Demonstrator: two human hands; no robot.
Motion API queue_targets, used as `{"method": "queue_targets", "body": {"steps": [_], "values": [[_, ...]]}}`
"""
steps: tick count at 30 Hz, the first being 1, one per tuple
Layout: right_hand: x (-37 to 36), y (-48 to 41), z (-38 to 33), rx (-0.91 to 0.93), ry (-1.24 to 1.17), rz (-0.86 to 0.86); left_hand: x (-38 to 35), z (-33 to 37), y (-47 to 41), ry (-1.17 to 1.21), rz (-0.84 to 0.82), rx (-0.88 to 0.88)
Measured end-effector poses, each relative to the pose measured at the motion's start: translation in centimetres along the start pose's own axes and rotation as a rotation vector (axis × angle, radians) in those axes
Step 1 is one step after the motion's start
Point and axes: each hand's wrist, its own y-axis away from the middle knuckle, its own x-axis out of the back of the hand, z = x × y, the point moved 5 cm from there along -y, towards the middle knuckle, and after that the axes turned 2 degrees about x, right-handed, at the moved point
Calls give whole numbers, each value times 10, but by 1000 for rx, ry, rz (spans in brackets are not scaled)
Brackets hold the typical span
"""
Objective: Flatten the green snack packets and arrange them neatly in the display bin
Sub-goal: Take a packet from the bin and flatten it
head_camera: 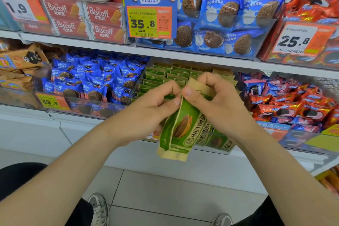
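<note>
The left hand (pixel 152 108) and right hand (pixel 216 101) pinch the top of a green packet (pixel 181 128), which hangs just in front of the bin (pixel 207 147). Press the air out evenly, then slot it upright among the rows (pixel 161 77) inside.

Green-and-tan packets (pixel 180 126); blue biscuit packs (pixel 95 80); red Biscoff boxes (pixel 102 13).
</note>
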Motion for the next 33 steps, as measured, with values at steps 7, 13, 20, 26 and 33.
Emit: {"method": "queue_targets", "body": {"steps": [7, 13, 20, 26, 33], "values": [[19, -2, -7, 149, 49, 294, -1, -1, -1, -120, -59, 2], [16, 0, 5, -239, -309, 50, 18, -11, -9, -18, 231, -106], [28, 3, 8, -243, -392, 248, 36, -10, -14, -225, 452, -94], [37, 2, 8, -153, -382, 383, 48, -38, -31, -819, 288, -32], [27, -6, 5, 20, -94, 264, 45, -42, -32, -926, 72, 162]]}}
